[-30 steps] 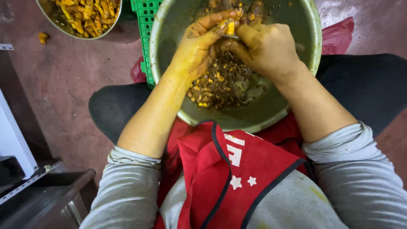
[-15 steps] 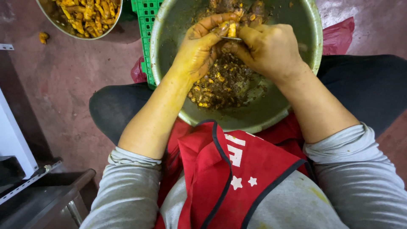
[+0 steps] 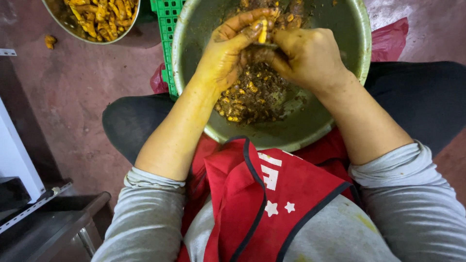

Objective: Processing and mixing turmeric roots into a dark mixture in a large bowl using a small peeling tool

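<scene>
Reddish, stained concrete floor (image 3: 92, 97) spreads out below, and over it sits the big metal bowl (image 3: 310, 126), resting across the person's dark-trousered lap; a green plastic crate (image 3: 169, 19) peeks out behind its left rim, a crumpled pink bag (image 3: 391, 41) behind its right; up in the far left corner a second bowl (image 3: 94, 19) is heaped with yellow turmeric-like roots, one stray piece (image 3: 49, 40) lying on the floor beside it.

Now to the hands, both working over the bowl's far side; the left hand (image 3: 228, 53), stained deep yellow, is curled around a small yellow root piece (image 3: 262, 34), pinching it between thumb and fingertips; the right hand (image 3: 310, 58) is clenched in a fist around what looks like a thin blade (image 3: 266, 45), only a sliver of metal showing, pressed against the piece.

What has changed over the last second? Very little; the hands sit a touch higher in the view and the left fingers have closed a shade tighter over the piece, which has stayed between both hands throughout; that reads as steady scraping on the same root, not a swap to a new one.

Below them, the mound of brown and yellow peelings (image 3: 252, 97) covers the bowl's bottom; a red apron (image 3: 262, 194) over grey sleeves fills the near view.
</scene>
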